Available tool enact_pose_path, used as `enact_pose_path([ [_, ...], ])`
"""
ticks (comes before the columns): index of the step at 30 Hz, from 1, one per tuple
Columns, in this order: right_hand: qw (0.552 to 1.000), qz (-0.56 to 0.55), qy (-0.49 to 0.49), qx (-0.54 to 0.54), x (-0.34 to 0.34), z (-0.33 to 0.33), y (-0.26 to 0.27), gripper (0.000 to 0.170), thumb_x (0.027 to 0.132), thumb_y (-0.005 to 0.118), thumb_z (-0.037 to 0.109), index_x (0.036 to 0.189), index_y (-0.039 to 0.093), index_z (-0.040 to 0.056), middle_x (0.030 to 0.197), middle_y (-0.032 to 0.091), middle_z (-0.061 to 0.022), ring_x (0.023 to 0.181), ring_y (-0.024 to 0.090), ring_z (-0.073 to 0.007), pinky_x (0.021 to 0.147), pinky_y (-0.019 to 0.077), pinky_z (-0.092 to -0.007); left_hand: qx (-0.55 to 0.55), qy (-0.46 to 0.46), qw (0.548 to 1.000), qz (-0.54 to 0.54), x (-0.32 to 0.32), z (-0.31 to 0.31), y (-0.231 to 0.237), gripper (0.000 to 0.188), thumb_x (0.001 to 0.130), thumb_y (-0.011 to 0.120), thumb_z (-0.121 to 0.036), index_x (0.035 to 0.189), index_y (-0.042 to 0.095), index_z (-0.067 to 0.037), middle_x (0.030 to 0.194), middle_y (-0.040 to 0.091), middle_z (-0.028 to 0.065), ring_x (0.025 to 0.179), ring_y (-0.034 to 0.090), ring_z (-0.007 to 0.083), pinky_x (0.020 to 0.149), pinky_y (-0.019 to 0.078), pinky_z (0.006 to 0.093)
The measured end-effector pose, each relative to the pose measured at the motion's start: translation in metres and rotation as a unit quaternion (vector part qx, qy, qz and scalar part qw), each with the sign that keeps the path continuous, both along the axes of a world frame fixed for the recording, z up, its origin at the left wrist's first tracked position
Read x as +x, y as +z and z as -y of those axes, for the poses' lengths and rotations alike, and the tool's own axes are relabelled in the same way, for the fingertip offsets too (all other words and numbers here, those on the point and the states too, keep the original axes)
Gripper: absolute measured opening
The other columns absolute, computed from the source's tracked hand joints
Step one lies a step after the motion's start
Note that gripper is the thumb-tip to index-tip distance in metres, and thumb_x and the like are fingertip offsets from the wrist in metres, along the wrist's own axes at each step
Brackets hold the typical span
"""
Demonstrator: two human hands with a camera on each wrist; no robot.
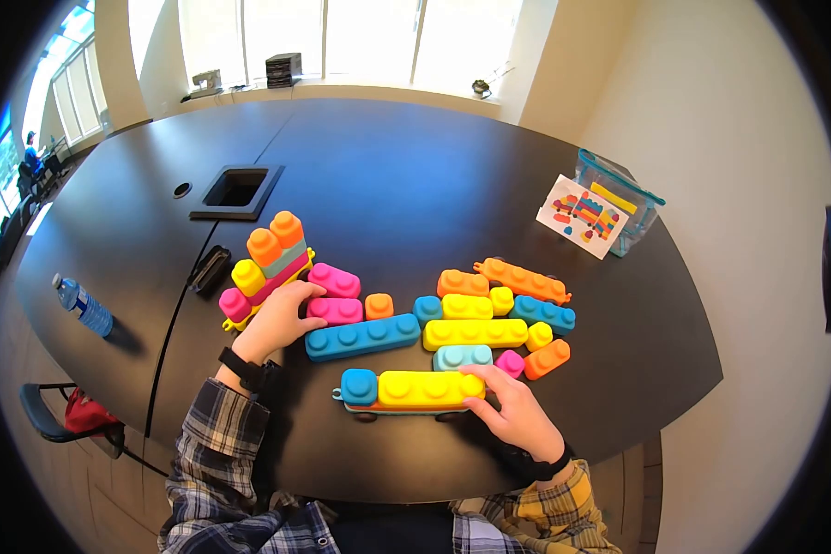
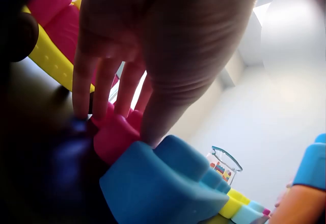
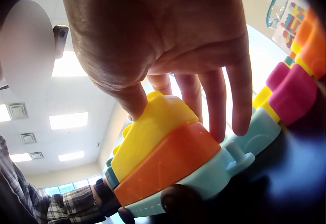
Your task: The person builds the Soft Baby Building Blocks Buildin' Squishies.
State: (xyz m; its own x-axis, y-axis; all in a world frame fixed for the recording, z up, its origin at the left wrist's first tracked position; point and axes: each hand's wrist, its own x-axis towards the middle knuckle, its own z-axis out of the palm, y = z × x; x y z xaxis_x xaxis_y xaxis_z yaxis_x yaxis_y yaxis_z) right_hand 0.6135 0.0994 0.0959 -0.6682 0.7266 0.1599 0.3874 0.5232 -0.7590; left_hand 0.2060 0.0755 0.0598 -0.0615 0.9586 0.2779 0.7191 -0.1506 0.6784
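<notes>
My left hand (image 1: 279,321) grips a pink block (image 1: 339,312), with the thumb at its near side and the fingers reaching over behind it. In the left wrist view that pink block (image 2: 116,138) sits right behind a long blue block (image 2: 163,183). My right hand (image 1: 519,417) holds the right end of a long yellow block (image 1: 414,391) on top of a toy wagon, thumb on one side and fingers on the other. A small blue block (image 1: 359,386) stands at the wagon's left end. An orange layer (image 3: 168,157) lies between the yellow block and the light blue wheeled base (image 3: 204,178).
A stacked yellow wagon (image 1: 272,268) stands beyond my left hand. Loose blocks, among them a long yellow one (image 1: 475,334), and an orange wagon base (image 1: 523,280) lie centre right. A picture card (image 1: 582,217) leans on a clear bag (image 1: 632,222). A water bottle (image 1: 85,307) stands left.
</notes>
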Motion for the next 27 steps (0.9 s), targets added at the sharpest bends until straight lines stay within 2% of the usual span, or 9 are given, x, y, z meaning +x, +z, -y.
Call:
enact_pose_path([
  [6,1.0,0.0,0.001,0.008,-0.001,0.0,-0.001,0.043,0.099,0.073,0.023,0.138,0.062,0.0087,0.126,0.07,-0.0166,0.109,0.069,-0.0367,0.093,0.0557,-0.0409,-0.024,-0.032,0.997,-0.072,-0.001,-0.002,0.008,0.043,0.078,0.087,-0.011,0.116,0.07,-0.004,0.114,0.069,0.0126,0.102,0.068,0.0318,0.09,0.0546,0.0396],
  [9,1.0,-0.003,0.004,0.008,-0.001,-0.001,-0.003,0.043,0.1,0.073,0.023,0.139,0.062,0.0088,0.125,0.07,-0.0166,0.109,0.069,-0.0371,0.093,0.0557,-0.041,0.041,-0.019,0.994,-0.095,0.012,0.008,0.034,0.041,0.078,0.087,-0.01,0.115,0.07,-0.005,0.113,0.067,0.0119,0.1,0.068,0.0308,0.088,0.0548,0.0382],
  [11,1.0,-0.004,0.005,0.011,-0.001,-0.001,-0.005,0.043,0.1,0.073,0.023,0.139,0.062,0.0089,0.125,0.07,-0.0167,0.109,0.069,-0.0373,0.093,0.0556,-0.0411,0.099,0.005,0.995,-0.028,0.026,0.02,0.056,0.039,0.079,0.085,-0.007,0.115,0.071,-0.006,0.112,0.067,0.0086,0.101,0.067,0.0225,0.088,0.0556,0.035],
  [12,1.0,-0.005,0.008,0.014,-0.001,-0.001,-0.005,0.043,0.1,0.073,0.023,0.139,0.061,0.009,0.124,0.07,-0.0167,0.109,0.069,-0.0374,0.093,0.0556,-0.0412,0.099,0.005,0.995,-0.028,0.033,0.028,0.065,0.039,0.079,0.085,-0.007,0.115,0.071,-0.006,0.112,0.067,0.0086,0.101,0.067,0.0225,0.088,0.0556,0.035],
  [14,1.0,-0.005,0.01,0.02,-0.003,-0.001,-0.005,0.044,0.1,0.073,0.023,0.139,0.061,0.0089,0.124,0.07,-0.0168,0.109,0.069,-0.0375,0.093,0.0556,-0.0414,0.09,-0.078,0.992,0.044,0.05,0.046,0.079,0.042,0.078,0.085,-0.009,0.118,0.071,-0.006,0.113,0.066,0.0079,0.102,0.066,0.0209,0.085,0.0564,0.0322],
  [15,1.0,-0.006,0.01,0.025,-0.003,-0.001,-0.005,0.044,0.1,0.073,0.023,0.139,0.061,0.0088,0.124,0.07,-0.0169,0.109,0.069,-0.0376,0.093,0.0555,-0.0415,0.086,-0.106,0.99,0.042,0.057,0.054,0.083,0.047,0.076,0.086,-0.01,0.12,0.071,-0.005,0.11,0.066,0.0077,0.102,0.066,0.0205,0.085,0.0558,0.0304],
  [16,1.0,-0.006,0.011,0.025,-0.004,-0.001,-0.004,0.044,0.1,0.073,0.023,0.139,0.061,0.0088,0.124,0.07,-0.0169,0.109,0.069,-0.0376,0.093,0.0555,-0.0415,0.063,-0.116,0.988,0.083,0.062,0.059,0.08,0.047,0.074,0.086,-0.01,0.119,0.072,-0.004,0.11,0.066,0.0079,0.101,0.066,0.0211,0.087,0.0549,0.032],
  [19,1.0,-0.002,0.011,0.006,-0.003,-0.001,-0.004,0.044,0.1,0.073,0.023,0.139,0.061,0.0083,0.124,0.07,-0.0169,0.11,0.069,-0.0377,0.094,0.0554,-0.0418,0.051,-0.138,0.986,0.081,0.072,0.071,0.074,0.043,0.073,0.086,-0.01,0.115,0.076,-0.007,0.112,0.065,0.0095,0.101,0.066,0.0248,0.091,0.0542,0.036],
  [27,1.0,-0.005,0.011,0.007,-0.004,-0.001,-0.003,0.043,0.099,0.073,0.022,0.138,0.062,0.0075,0.124,0.07,-0.0167,0.111,0.069,-0.0375,0.094,0.0551,-0.0414,0.041,-0.132,0.987,0.079,0.081,0.071,0.061,0.046,0.073,0.085,-0.008,0.119,0.076,-0.006,0.111,0.065,0.01,0.105,0.066,0.0269,0.096,0.0533,0.037],
])
